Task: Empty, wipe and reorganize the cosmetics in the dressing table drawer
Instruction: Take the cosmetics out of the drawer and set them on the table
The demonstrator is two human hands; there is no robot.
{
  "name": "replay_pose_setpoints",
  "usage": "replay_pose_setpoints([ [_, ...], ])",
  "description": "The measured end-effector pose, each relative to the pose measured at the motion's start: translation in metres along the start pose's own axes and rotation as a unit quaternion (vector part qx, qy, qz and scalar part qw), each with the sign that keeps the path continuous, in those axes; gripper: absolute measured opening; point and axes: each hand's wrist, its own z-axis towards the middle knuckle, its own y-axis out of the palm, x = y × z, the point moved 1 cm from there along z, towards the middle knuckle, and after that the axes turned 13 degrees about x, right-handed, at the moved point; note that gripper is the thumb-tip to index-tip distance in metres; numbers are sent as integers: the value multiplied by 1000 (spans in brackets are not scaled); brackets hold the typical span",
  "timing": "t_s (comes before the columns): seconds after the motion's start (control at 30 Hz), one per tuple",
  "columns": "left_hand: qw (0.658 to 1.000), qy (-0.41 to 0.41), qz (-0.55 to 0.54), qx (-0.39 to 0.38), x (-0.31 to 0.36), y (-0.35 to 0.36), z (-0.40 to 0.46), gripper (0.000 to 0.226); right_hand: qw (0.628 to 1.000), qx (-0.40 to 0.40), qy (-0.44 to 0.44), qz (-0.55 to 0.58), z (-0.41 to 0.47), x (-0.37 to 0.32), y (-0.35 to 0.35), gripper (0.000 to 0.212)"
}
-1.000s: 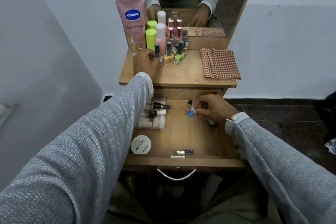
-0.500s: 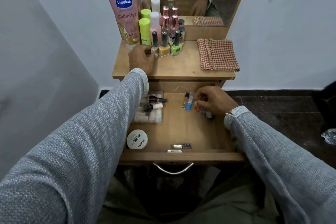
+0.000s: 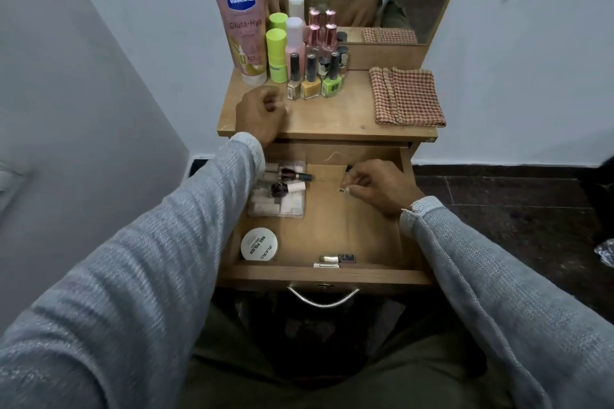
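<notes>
- The drawer (image 3: 327, 274) stands pulled out and part-emptied. A clear tray (image 3: 277, 199) of lipsticks sits at its back left, a round white nail polish tin (image 3: 259, 244) at front left, and two small tubes (image 3: 335, 259) against the front wall.
- The right hand (image 3: 378, 186) is down in the drawer, its grip pinching small cosmetic pieces (image 3: 344, 189) at the fingertips; what they are is too small to tell.
- The left hand (image 3: 260, 114) rests on the desk (image 3: 335, 119) with fingers curled and nothing visibly in its grip, just beside the nail polish bottles (image 3: 312, 83).
- Risk: a fingertip pinch on several small pieces could let one slip back into the drawer.
- Risk: the bottles and the tall Vaseline tube (image 3: 244, 23) stand crowded, so a nudge from the left hand or a new item could topple them.
- The folded checked cloth (image 3: 407, 98) lies unused on the desk's right side.
</notes>
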Motion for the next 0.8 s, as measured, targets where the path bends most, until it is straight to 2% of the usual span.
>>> replay_pose_setpoints([
  [0.13, 996, 13, -66, -58, -19, -25, -25, 46, 997, -71, 3, 13, -9, -20, 17, 19],
  [0.3, 993, 72, -50, -81, -23, -59, -36, 37, 979, -177, -97, -25, -18, -63, 50, 46],
  [0.37, 988, 107, -22, -112, -23, -67, -41, 29, 974, -186, -128, -18, -17, -78, 67, 49],
  [0.43, 983, 115, 1, -142, -27, -72, -50, 27, 966, -196, -165, -33, -15, -90, 83, 41],
  [0.7, 982, 68, -15, -174, -49, -86, -67, 38, 957, -180, -217, -69, -10, -96, 105, 36],
  [0.8, 982, 69, -11, -176, -52, -90, -70, 40, 966, -153, -201, -63, -11, -89, 98, 49],
])
